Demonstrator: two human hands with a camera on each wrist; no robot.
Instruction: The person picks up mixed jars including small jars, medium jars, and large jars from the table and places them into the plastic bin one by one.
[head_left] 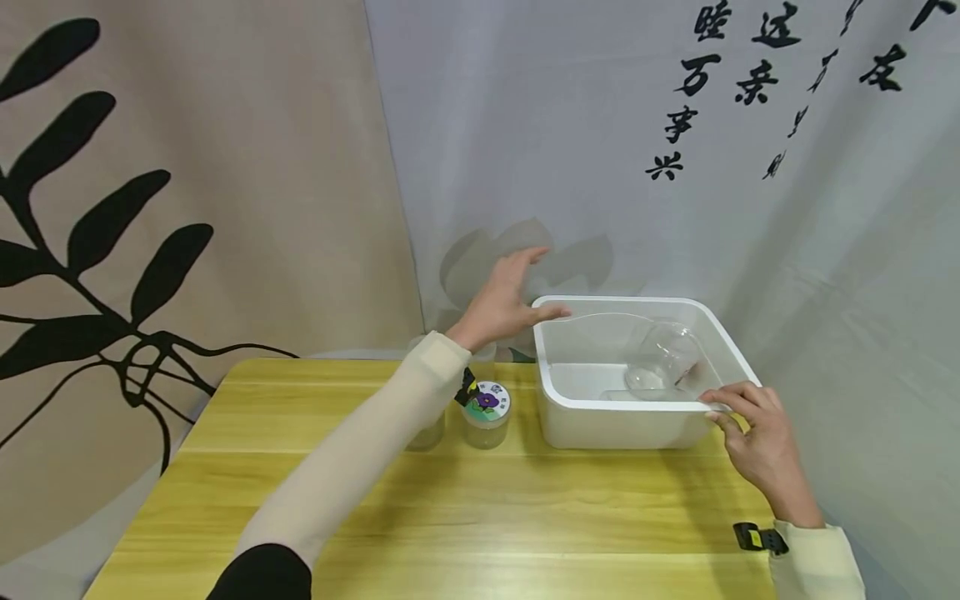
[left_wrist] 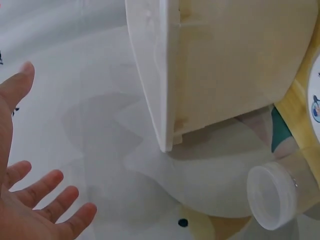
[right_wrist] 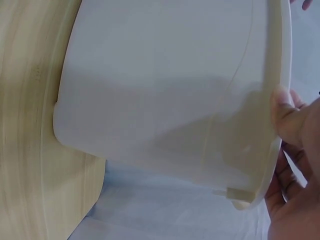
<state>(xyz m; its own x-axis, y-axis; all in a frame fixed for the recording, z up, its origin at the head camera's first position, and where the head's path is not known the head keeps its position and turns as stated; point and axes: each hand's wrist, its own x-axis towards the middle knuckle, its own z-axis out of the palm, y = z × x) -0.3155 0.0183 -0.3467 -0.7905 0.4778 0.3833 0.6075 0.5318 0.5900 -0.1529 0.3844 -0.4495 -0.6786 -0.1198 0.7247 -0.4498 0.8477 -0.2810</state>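
A white plastic bin (head_left: 615, 427) stands at the back right of the wooden table. My right hand (head_left: 761, 446) grips its rim at the front right corner, thumb on the outer wall (right_wrist: 150, 100) and fingers over the edge. Beside the bin's back left corner, my left hand (head_left: 504, 302) is spread, thumb and fingers apart and apart from the rim in the left wrist view. A clear, rounded plastic container (head_left: 663, 358) lies inside the bin.
Left of the bin stands a clear jar (head_left: 486, 429) with a flower-printed lid. Another clear jar (head_left: 426, 437) is partly hidden by my left sleeve. A jar with a translucent end (left_wrist: 272, 195) shows in the left wrist view. Curtains (head_left: 480, 150) hang close behind the table.
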